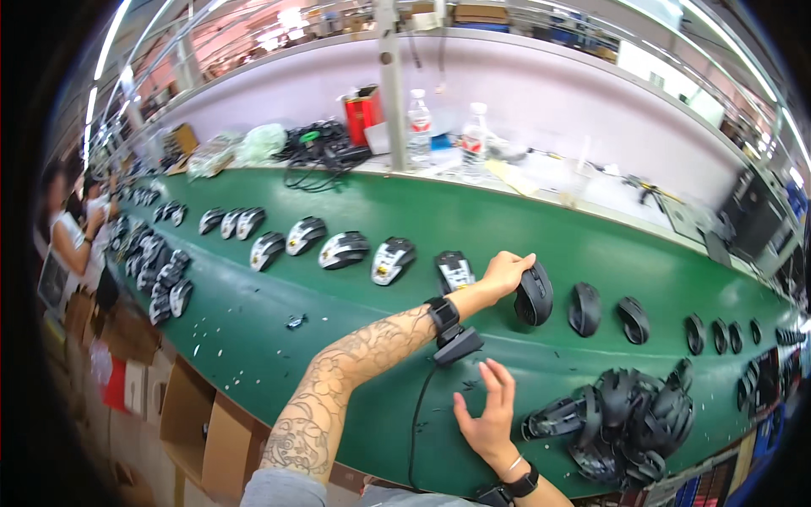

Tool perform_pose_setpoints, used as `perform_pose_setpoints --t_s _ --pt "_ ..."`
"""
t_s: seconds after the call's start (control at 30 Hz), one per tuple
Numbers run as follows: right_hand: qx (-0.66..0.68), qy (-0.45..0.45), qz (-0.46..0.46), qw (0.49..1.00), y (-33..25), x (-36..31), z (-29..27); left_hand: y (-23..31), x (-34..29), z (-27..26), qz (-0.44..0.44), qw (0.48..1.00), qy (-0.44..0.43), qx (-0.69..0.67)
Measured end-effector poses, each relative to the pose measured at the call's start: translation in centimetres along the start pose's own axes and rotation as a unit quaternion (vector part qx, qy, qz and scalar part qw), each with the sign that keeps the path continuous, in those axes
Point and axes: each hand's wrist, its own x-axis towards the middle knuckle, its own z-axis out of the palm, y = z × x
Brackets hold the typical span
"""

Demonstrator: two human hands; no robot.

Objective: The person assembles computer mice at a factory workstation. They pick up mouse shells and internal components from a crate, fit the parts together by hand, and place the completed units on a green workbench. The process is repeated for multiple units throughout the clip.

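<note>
My left hand reaches across the green bench and grips the near-left side of a black computer mouse. The mouse is tilted up on its edge; whether it still touches the bench, I cannot tell. Closer to me, my right hand hovers with thumb and fingers apart, holding nothing. Right of it lies a heap of black mouse shells. Just left of my left hand is an open mouse with white-and-black insides, partly hidden by the hand. Another black mouse sits to the right of the held one.
A row of half-assembled mice runs left along the green bench, with a pile of them at far left. Bottles and cables stand behind. A person works at left, near a cardboard box.
</note>
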Motion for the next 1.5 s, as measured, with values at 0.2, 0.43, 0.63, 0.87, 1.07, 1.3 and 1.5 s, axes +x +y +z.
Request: perform_pose_setpoints --t_s 0.2,0.43,0.63,0.87,1.07,1.3,1.5 --pt "0.029 0.01 -0.008 0.999 -0.2 -0.2 -0.4 -1.2 5.0 3.4 0.093 0.958 -0.025 0.27" --pt "0.066 0.073 -0.105 0.99 -0.8 -0.2 -0.4 2.7 -5.9 4.7 0.39 0.892 -0.136 0.181" --pt "0.103 0.089 -0.184 0.973 -0.9 -0.3 -1.1 1.8 -12.8 6.9 0.395 0.819 -0.372 0.189" --pt "0.082 0.083 -0.172 0.978 -1.2 -0.5 -1.4 1.3 -14.7 8.3 0.465 0.715 -0.406 0.328" --pt "0.103 0.074 -0.171 0.977 -1.6 -0.5 -1.2 0.4 -15.2 7.7 0.498 0.701 -0.364 0.358" --pt "0.093 0.078 -0.194 0.973 -2.1 -0.2 -1.4 0.5 -15.2 7.7 0.5 0.721 -0.354 0.324" --pt "0.075 0.087 -0.175 0.978 -2.4 -0.4 -1.4 4.0 -14.8 6.9 0.31 0.719 -0.492 0.38"
